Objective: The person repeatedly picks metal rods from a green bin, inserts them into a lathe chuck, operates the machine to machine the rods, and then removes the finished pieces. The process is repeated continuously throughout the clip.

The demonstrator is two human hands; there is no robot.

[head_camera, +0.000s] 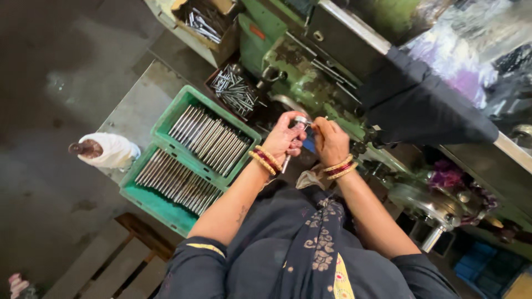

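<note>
Left hand [285, 138] and right hand [330, 139] close together, both closed on a small silvery metal part [301, 120] held just in front of the green machine [293, 72]. Left of the hands, two green crates [166, 205], each packed with long metal rods [208, 138] in neat rows. Behind, a dark tray [213, 83] with loose short pins [235, 91]. Farther back, a cardboard box [219, 50] of more metal pieces [202, 25]. Cloth-wrapped bottle [105, 150] beside the crates.
</note>
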